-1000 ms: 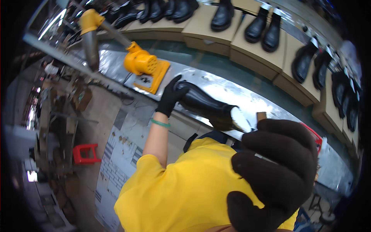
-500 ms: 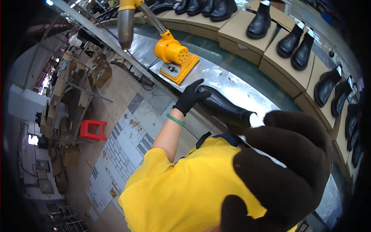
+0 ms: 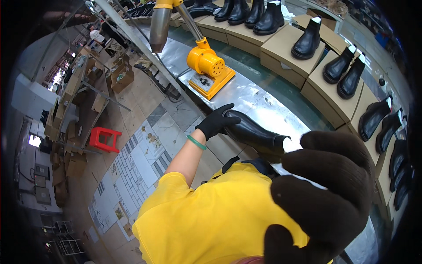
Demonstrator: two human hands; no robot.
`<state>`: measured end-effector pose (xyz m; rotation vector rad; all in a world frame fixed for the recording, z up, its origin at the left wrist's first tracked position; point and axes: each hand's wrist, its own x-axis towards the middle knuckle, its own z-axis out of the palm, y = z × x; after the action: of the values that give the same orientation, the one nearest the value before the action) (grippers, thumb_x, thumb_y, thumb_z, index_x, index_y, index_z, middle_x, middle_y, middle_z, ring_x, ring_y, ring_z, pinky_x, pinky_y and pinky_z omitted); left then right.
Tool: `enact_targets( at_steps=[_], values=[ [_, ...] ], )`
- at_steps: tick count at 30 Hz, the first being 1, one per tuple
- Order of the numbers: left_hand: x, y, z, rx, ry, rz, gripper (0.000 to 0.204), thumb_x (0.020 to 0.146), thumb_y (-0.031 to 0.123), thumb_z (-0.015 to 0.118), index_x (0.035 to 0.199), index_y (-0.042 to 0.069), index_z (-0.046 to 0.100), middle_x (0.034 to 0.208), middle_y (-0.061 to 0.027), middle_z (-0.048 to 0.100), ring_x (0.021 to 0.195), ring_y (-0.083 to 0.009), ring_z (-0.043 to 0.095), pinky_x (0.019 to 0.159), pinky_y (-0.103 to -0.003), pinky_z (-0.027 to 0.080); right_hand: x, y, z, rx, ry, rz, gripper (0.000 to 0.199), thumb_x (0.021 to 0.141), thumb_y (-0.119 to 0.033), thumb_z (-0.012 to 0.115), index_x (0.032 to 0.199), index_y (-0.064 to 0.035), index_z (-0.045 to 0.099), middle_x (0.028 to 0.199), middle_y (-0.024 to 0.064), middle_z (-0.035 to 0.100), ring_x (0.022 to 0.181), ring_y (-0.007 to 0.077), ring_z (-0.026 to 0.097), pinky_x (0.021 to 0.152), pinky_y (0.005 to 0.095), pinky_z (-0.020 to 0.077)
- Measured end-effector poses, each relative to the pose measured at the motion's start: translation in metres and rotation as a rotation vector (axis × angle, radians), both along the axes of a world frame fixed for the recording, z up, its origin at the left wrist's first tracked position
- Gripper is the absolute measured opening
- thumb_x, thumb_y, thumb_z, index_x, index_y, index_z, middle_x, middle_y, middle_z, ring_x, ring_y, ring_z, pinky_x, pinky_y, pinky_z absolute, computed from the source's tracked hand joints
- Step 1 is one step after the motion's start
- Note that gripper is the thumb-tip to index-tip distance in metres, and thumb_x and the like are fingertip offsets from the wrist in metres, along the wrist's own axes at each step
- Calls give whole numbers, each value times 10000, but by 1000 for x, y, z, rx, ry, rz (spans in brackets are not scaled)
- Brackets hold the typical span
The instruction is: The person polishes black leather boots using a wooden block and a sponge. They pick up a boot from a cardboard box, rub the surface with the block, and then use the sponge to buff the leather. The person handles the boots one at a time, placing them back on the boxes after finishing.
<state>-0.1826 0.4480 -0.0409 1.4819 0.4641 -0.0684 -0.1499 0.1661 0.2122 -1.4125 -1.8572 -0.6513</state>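
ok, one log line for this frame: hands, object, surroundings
left hand: gloved, gripping black boot at toe | right hand: gloved, raised near camera, nothing seen held | boot over metal bench | yellow machine beyond

Steel bench (image 3: 259,99) under black boot (image 3: 257,134), yellow machine (image 3: 209,70)

One view only, from a camera worn on the head, tilted steeply down over the yellow shirt (image 3: 220,220). The gloved right hand (image 3: 325,193) sits very close to the lens. Farther off lie the metal bench (image 3: 259,103) and tiled floor (image 3: 132,163). Edges curve strongly.
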Motion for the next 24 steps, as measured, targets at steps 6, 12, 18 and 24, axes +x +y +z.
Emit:
enact_targets(
  at_steps=[6,12,18,24],
  values=[
    [-7,-7,-6,194,-103,96,603,729,239,767,1234,6,533,1061,-118,615,954,-173,579,839,-287,485,-6,4,-2,-3,-27,35,187,646,-59,637,825,-52,583,797,129,633,714,282,623,643,364,513],
    [-13,-9,-30,-30,-146,282,458,725,189,737,1123,14,589,997,-95,615,895,-154,585,778,-273,495,8,0,-11,-90,17,-56,189,642,-29,630,821,-51,571,802,132,631,725,280,624,651,360,509],
    [0,12,-28,-459,-333,548,277,807,209,652,1046,78,602,982,-54,618,880,-186,610,759,-313,528,43,-62,-70,-147,483,-523,243,735,25,647,966,-30,593,912,132,638,811,273,634,736,354,504],
    [82,33,-8,-670,-522,598,292,837,245,607,1085,91,602,1104,-84,617,1001,-248,603,862,-423,517,54,-116,-208,-141,986,-901,187,866,-42,579,1052,-30,595,926,87,632,837,160,616,717,277,483]
  ],
)
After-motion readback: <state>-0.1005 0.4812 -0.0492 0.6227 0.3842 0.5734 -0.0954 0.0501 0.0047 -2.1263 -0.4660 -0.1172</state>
